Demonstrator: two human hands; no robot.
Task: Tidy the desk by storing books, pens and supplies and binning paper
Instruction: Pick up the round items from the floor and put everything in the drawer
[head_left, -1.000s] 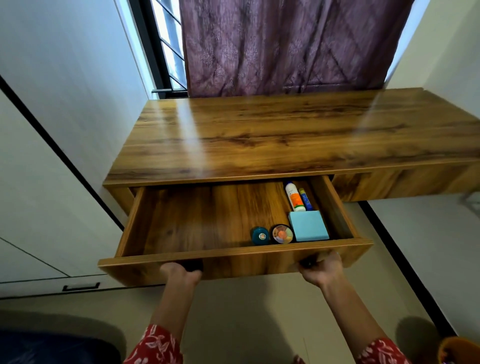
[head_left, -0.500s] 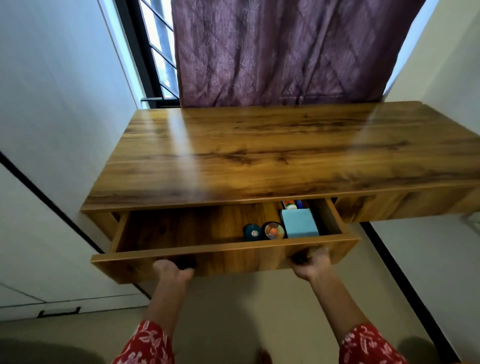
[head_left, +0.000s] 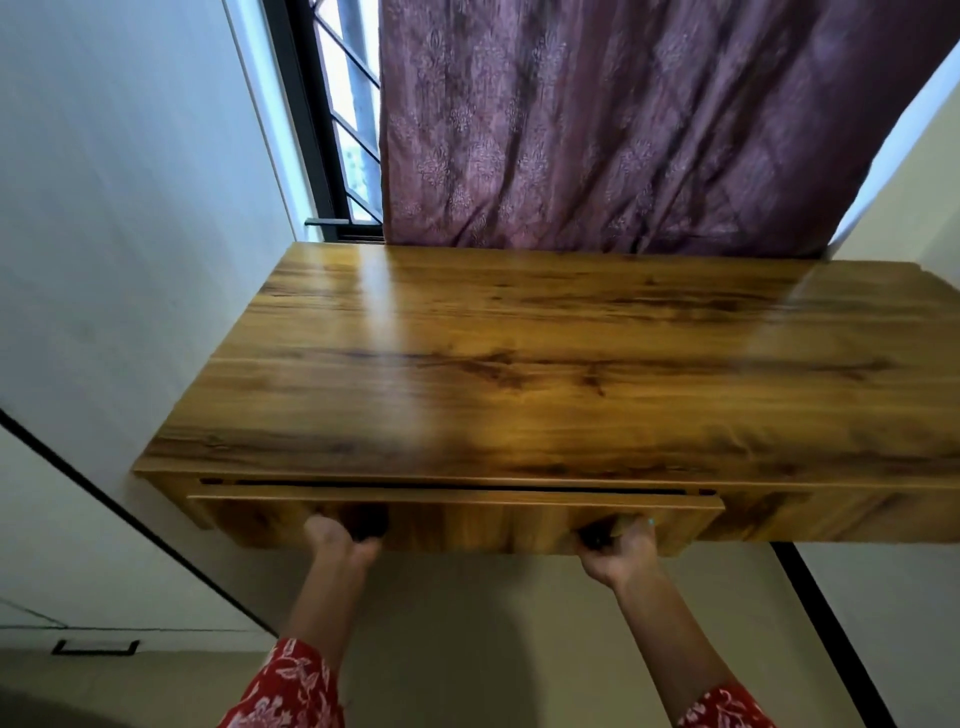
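A wooden desk (head_left: 545, 364) fills the middle of the view, its top bare. Under its front edge the drawer (head_left: 467, 525) stands almost fully pushed in, with only a thin dark gap above its front panel. My left hand (head_left: 337, 538) grips the underside of the drawer front at its left recess. My right hand (head_left: 621, 548) grips the underside at the right recess. The drawer's contents are hidden.
A purple patterned curtain (head_left: 623, 119) hangs behind the desk, beside a barred window (head_left: 337, 130). A white wall (head_left: 130, 208) runs along the left. A low white cabinet with a dark handle (head_left: 96, 647) stands at lower left. Beige floor lies below.
Both hands have pushed the drawer inward from wide open to nearly shut. The glue, blue box and round items inside have gone out of sight.
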